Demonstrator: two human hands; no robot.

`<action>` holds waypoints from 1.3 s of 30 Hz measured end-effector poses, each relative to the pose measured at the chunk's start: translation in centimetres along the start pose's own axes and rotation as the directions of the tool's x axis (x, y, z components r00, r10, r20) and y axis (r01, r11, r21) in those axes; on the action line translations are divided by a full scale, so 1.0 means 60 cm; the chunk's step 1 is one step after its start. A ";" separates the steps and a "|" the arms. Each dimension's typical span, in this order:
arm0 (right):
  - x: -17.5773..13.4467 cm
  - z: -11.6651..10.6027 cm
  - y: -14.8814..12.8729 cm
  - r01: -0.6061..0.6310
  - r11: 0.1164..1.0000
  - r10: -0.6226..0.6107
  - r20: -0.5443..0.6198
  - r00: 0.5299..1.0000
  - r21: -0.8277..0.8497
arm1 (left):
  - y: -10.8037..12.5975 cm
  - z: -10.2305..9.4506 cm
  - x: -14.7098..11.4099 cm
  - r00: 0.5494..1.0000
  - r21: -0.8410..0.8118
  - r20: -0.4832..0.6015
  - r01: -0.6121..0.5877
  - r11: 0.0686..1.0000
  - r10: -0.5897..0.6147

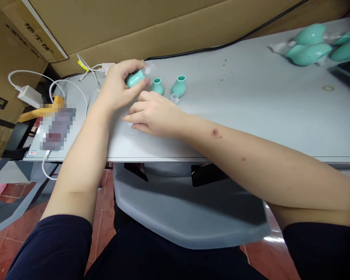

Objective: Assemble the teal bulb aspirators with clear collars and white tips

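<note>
My left hand [119,79] is wrapped round a glossy teal vase-shaped piece [134,79], tilted with its mouth to the upper right. A clear plastic part [149,70] sits at that mouth. My right hand [154,113] is over the desk just below, palm down with its fingers apart; no object shows in it. Just beyond its knuckles a small teal vase-shaped piece [157,86] stands upright, its base partly hidden by the hand. To its right is a larger teal one [179,86], mouth up, with a small translucent ring-like cap [174,98] in front.
Bagged teal pieces [310,46] lie at the back right of the grey desk [265,105], near a loose ring [328,88]. White cables, a charger [32,96] and a blurred-out phone [60,128] are at left. Cardboard [151,27] walls the back, with a black cable [221,46] along it.
</note>
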State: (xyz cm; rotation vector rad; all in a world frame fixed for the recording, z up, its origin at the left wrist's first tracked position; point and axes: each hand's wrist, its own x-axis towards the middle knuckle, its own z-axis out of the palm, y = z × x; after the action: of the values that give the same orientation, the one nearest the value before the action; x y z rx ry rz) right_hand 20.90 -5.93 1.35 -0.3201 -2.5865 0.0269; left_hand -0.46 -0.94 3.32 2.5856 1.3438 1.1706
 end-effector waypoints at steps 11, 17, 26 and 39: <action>0.006 0.005 0.010 -0.045 0.989 0.050 -0.032 0.998 0.138 | 0.014 0.008 0.001 0.998 -0.106 -0.062 0.004 0.994 -0.011; -0.015 -0.051 0.045 -0.200 0.803 0.422 -0.298 0.856 0.562 | -0.001 0.002 0.007 0.998 -0.098 -0.058 0.006 0.995 -0.012; -0.016 -0.049 0.107 -0.180 0.547 0.685 -0.314 0.657 0.817 | 0.021 -0.003 0.003 0.999 0.010 -0.039 0.030 1.000 -0.029; -0.024 -0.052 0.091 -0.050 0.582 0.600 -0.387 0.701 0.811 | 0.052 -0.017 0.000 0.994 -0.059 -0.096 -0.058 0.997 0.052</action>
State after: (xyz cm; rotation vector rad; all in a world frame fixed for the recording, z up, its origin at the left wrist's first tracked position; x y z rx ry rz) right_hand 24.88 -1.09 2.85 -0.4211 -1.5726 0.9695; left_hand 1.10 -3.23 5.04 2.5704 1.2382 1.3356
